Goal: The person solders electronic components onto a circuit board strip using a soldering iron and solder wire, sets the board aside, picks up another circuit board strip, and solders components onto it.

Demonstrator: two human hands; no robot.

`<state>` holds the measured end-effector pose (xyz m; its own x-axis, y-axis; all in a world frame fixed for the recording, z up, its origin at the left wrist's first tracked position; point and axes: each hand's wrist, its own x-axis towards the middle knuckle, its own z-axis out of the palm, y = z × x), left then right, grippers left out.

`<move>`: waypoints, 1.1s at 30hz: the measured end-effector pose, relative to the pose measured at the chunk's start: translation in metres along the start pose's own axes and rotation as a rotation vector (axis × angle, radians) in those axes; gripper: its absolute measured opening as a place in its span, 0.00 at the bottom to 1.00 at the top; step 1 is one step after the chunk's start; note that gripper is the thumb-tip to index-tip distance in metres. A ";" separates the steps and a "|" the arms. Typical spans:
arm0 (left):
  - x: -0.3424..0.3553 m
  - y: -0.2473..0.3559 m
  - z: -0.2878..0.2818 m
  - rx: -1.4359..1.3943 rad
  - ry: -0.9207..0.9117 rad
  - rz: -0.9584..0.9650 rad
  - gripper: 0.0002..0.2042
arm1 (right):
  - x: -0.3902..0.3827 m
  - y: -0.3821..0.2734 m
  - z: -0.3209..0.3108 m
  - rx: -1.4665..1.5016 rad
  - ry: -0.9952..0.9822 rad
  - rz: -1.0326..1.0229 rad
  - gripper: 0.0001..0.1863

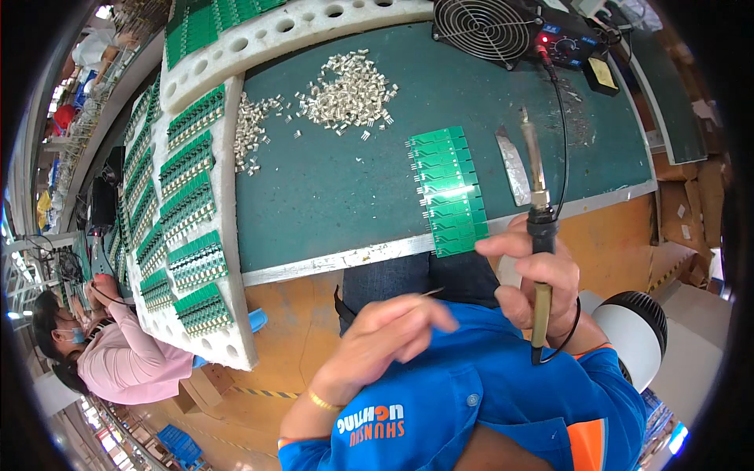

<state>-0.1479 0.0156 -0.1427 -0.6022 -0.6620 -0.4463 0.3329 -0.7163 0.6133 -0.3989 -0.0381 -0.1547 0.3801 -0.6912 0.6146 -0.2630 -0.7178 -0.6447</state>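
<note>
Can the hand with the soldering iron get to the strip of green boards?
Probably yes. The right hand holding the soldering iron sits just beside the green board strip, and nothing lies between them on the green mat.

Green boards [449,191] on dark teal mat [330,188]; silver parts pile [349,90] at 12 o'clock; white foam tray [228,235] at 9; black-and-tan iron [539,259]; blue shirt [503,392], orange trim.
</note>
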 end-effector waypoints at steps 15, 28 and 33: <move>0.054 0.004 -0.002 0.474 0.044 0.273 0.13 | 0.019 -0.002 0.011 -0.063 0.044 0.050 0.17; 0.063 0.014 -0.006 0.612 0.010 0.395 0.10 | 0.039 0.004 0.020 -0.065 0.051 0.037 0.18; 0.056 0.023 -0.011 0.481 0.072 0.331 0.08 | 0.034 0.006 0.019 0.126 0.164 0.229 0.12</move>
<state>-0.1659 -0.0402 -0.1609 -0.4657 -0.8588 -0.2135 0.1175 -0.2992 0.9469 -0.3708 -0.0643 -0.1458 0.1724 -0.8456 0.5052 -0.2093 -0.5326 -0.8201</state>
